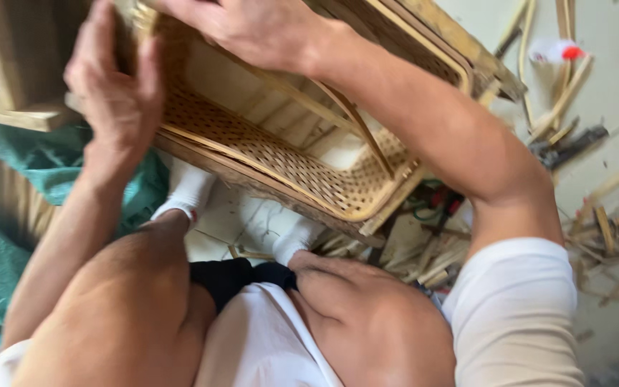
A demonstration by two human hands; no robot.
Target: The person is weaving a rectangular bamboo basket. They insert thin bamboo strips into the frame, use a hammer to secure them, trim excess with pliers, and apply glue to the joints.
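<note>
Bare knees and white socks frame the pale floor [610,93]. Above them tilts a tan woven-cane panel in a wooden frame [281,154], its lattice fine and even. The left hand [112,86] lies flat against its left edge, fingers straight; the right hand [252,29] clasps its top rim.

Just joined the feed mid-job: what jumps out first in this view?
A big woven cane panel in a wooden frame fills the upper middle, tilted above the person's knees. The left hand presses flat on its left edge, and the right hand lies across its top. To the right, cane offcuts litter the pale floor, and a green cloth lies at left.
</note>
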